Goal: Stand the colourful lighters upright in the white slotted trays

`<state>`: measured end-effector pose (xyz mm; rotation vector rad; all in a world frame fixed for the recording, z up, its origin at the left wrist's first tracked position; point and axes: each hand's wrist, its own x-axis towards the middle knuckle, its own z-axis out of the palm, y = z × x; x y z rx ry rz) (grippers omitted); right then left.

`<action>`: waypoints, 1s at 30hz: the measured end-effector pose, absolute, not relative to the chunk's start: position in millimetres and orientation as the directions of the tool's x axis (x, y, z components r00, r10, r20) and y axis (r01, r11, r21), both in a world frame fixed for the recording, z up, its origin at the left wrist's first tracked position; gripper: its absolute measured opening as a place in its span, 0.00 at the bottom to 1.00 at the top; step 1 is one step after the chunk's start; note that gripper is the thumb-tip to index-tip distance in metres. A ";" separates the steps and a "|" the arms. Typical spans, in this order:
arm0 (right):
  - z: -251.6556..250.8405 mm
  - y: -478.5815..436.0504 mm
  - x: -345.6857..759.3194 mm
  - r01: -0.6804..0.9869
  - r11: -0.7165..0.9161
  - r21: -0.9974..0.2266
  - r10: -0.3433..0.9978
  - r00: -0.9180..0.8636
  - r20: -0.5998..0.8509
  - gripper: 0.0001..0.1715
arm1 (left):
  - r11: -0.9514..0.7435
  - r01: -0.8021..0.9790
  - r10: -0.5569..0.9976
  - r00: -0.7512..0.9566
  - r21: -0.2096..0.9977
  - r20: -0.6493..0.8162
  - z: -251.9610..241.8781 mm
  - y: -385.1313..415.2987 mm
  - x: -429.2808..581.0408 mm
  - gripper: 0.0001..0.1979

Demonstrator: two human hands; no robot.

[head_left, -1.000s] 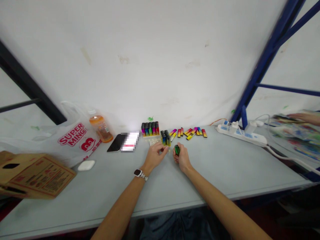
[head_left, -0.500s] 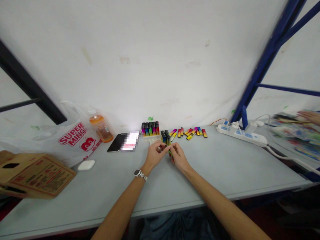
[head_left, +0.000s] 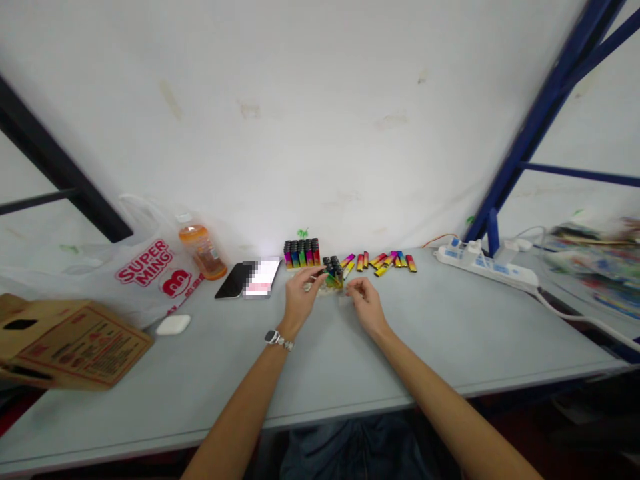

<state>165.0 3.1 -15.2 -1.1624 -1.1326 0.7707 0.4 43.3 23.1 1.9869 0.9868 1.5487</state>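
A small group of lighters (head_left: 332, 268) with black tops and shiny multicoloured bodies stands upright on a pale tray (head_left: 326, 291). My left hand (head_left: 301, 293), wearing a metal watch, is at this group's left side. Its thumb and forefinger close on the top of a lighter, largely covered by the fingers. To the right of the group, my right hand (head_left: 368, 303) has its fingertips pinched together just above the table. Whatever is between them is too small to make out. Behind stands a fuller block of upright lighters (head_left: 301, 253).
Loose lighters (head_left: 383, 263) lie right of the group. A power strip (head_left: 487, 267) sits farther right by a blue frame post (head_left: 520, 140). Leftward are phones (head_left: 235, 280), an orange drink bottle (head_left: 203, 250), a plastic bag (head_left: 145, 280), a white case (head_left: 173, 325) and a cardboard box (head_left: 80, 343).
My hands have moved apart from their meeting point in front of the group. The green-bodied lighter between them no longer shows there. Another person's hand at far right has left view.
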 end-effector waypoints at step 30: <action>-12.2 0.4 163.9 0.092 0.268 -0.959 0.929 0.241 0.283 0.09 | -0.610 0.318 0.792 0.225 0.726 0.567 10.2 68.3 9.3 0.15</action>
